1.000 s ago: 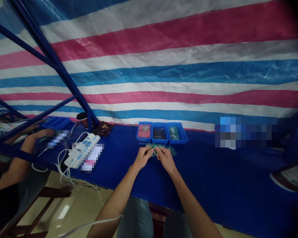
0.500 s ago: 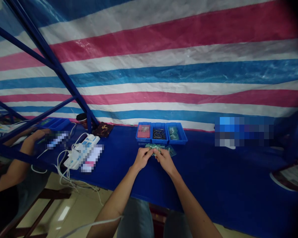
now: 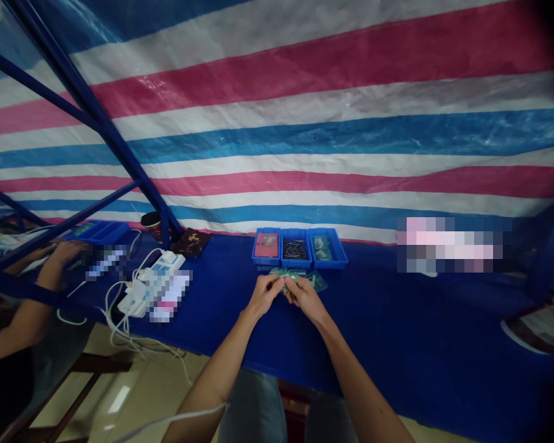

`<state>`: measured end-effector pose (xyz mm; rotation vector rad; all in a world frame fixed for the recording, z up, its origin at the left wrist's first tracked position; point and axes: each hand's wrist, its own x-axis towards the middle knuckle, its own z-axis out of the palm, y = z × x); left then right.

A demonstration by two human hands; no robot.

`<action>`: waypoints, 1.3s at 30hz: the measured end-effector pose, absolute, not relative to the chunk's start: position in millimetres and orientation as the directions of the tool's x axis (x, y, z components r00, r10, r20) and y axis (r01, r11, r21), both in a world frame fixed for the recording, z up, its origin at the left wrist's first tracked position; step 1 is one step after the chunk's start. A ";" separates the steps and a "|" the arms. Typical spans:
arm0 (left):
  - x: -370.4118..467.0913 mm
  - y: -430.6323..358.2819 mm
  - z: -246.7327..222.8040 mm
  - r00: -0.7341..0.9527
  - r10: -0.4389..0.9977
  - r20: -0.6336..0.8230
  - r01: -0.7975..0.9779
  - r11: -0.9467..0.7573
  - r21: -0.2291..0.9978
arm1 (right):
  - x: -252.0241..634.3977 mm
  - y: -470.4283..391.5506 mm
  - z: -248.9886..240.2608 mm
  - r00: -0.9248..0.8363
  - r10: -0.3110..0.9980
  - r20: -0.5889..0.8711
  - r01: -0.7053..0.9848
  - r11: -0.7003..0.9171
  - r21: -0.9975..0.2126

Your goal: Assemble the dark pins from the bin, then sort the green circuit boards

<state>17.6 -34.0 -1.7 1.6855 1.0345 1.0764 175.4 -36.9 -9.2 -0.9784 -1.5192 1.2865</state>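
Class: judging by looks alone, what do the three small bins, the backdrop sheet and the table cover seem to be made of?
Bins: likely moulded plastic, uniform blue, stiff thin walls.
Backdrop sheet: probably woven plastic tarpaulin, with glossy highlights, creases and printed red, white and blue stripes.
Table cover: blue, hanging over the front edge; cloth or plastic sheet, the view leaves it open.

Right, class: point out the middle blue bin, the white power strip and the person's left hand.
middle blue bin point(image 3: 295, 249): head view, on the dark metal parts inside it.
white power strip point(image 3: 153, 280): head view, on its top face.
left hand point(image 3: 264, 293): head view, on the back of the hand.
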 end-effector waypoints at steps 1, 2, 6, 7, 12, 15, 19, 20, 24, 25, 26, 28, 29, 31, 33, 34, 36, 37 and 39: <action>18.1 -34.3 -0.9 0.284 0.932 0.225 0.174 -0.281 0.944 | 175.3 -37.8 -7.6 -0.298 0.945 0.131 0.013 0.142 -0.990; 18.6 -34.5 -0.1 0.282 0.932 0.226 0.159 -0.278 0.947 | 175.1 -39.0 -5.9 -0.302 0.945 0.128 0.011 0.138 -0.990; 19.3 -34.9 1.2 0.266 0.939 0.217 0.126 -0.257 0.958 | 174.8 -43.5 0.0 -0.301 0.943 0.142 0.045 0.163 -0.986; 19.3 -34.9 1.1 0.258 0.942 0.212 0.124 -0.250 0.960 | 174.9 -44.2 0.7 -0.289 0.946 0.148 0.054 0.170 -0.984; 19.8 -34.7 -1.2 0.245 0.949 0.199 0.107 -0.230 0.967 | 176.4 -43.8 0.4 -0.202 0.966 0.163 0.013 0.169 -0.986; 21.2 -34.9 -1.2 0.252 0.948 0.196 0.097 -0.226 0.969 | 178.3 -43.3 1.2 -0.201 0.963 0.180 0.017 0.188 -0.982; 22.5 -35.8 1.7 0.282 0.939 0.195 0.075 -0.224 0.972 | 180.8 -43.9 5.0 -0.192 0.963 0.188 0.045 0.199 -0.979; 22.5 -35.9 2.3 0.288 0.936 0.201 0.068 -0.230 0.971 | 181.1 -43.9 5.6 -0.196 0.962 0.191 0.043 0.203 -0.978; 21.0 -35.8 1.3 0.255 0.943 0.215 0.065 -0.238 0.969 | 180.0 -42.8 4.1 -0.255 0.948 0.191 0.001 0.198 -0.980; 20.5 -35.6 0.4 0.246 0.946 0.210 0.070 -0.233 0.970 | 179.3 -42.4 3.0 -0.267 0.945 0.186 -0.012 0.190 -0.982; 19.9 -35.4 -0.5 0.239 0.949 0.203 0.076 -0.227 0.971 | 178.6 -42.0 1.8 -0.275 0.945 0.180 -0.024 0.181 -0.983; 18.9 -35.3 -1.9 0.238 0.952 0.190 0.091 -0.217 0.972 | 177.1 -41.3 -0.5 -0.271 0.948 0.168 -0.030 0.166 -0.986; 18.7 -35.3 -2.2 0.240 0.953 0.186 0.098 -0.214 0.972 | 176.6 -41.0 -1.4 -0.265 0.951 0.158 -0.025 0.157 -0.987; 18.6 -35.4 -2.3 0.245 0.952 0.182 0.110 -0.214 0.971 | 176.1 -40.6 -2.7 -0.246 0.959 0.137 0.007 0.143 -0.990; 19.3 -35.6 -1.6 0.262 0.946 0.189 0.121 -0.227 0.966 | 176.8 -40.4 -3.2 -0.218 0.966 0.137 0.047 0.151 -0.987; 19.7 -35.7 -1.2 0.272 0.942 0.196 0.127 -0.238 0.963 | 177.5 -40.3 -3.2 -0.205 0.967 0.149 0.063 0.165 -0.984; 20.7 -35.7 -0.3 0.291 0.933 0.210 0.146 -0.260 0.954 | 179.0 -40.1 -3.0 -0.178 0.966 0.188 0.081 0.205 -0.975; 21.1 -35.8 0.1 0.298 0.930 0.213 0.158 -0.268 0.950 | 179.7 -40.1 -2.8 -0.164 0.965 0.207 0.085 0.222 -0.971; 21.6 -35.8 0.7 0.304 0.928 0.216 0.184 -0.280 0.942 | 180.2 -39.9 -2.6 -0.136 0.965 0.223 0.092 0.236 -0.967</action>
